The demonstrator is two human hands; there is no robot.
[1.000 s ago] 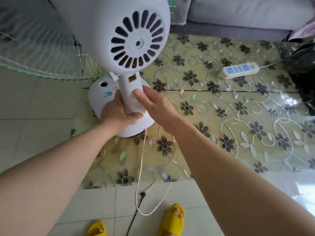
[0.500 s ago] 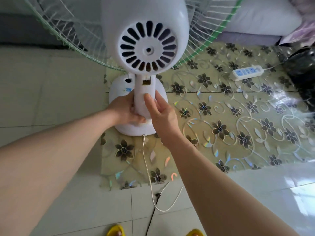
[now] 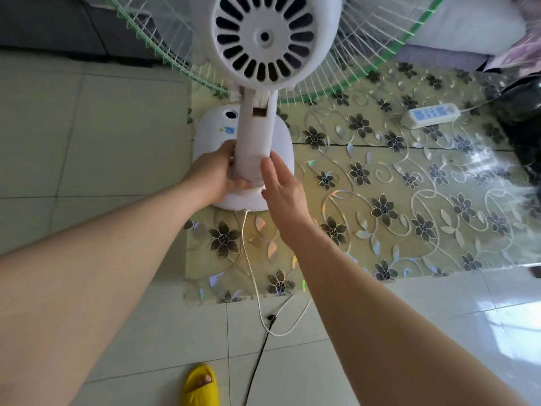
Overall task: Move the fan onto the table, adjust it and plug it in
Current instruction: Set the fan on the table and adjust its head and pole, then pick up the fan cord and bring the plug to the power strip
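Observation:
A white fan with a green-rimmed wire cage stands on its oval base at the left end of the low table, which has a flowered glossy cover. My left hand is wrapped around the fan's white neck just above the base. My right hand rests against the right side of the neck with fingers extended, not closed around it. The fan's thin white cord runs from the back of the base over the table edge and loops on the floor. A white power strip lies at the table's far right.
A grey sofa stands behind the table. A dark object sits at the right edge. A black cable lies on the pale floor tiles near my foot in a yellow slipper.
The view has shifted so the fan appears centred, its rear housing turned squarely towards me. My right hand has loosened from the neck, fingers now extended. My left hand keeps its grip.

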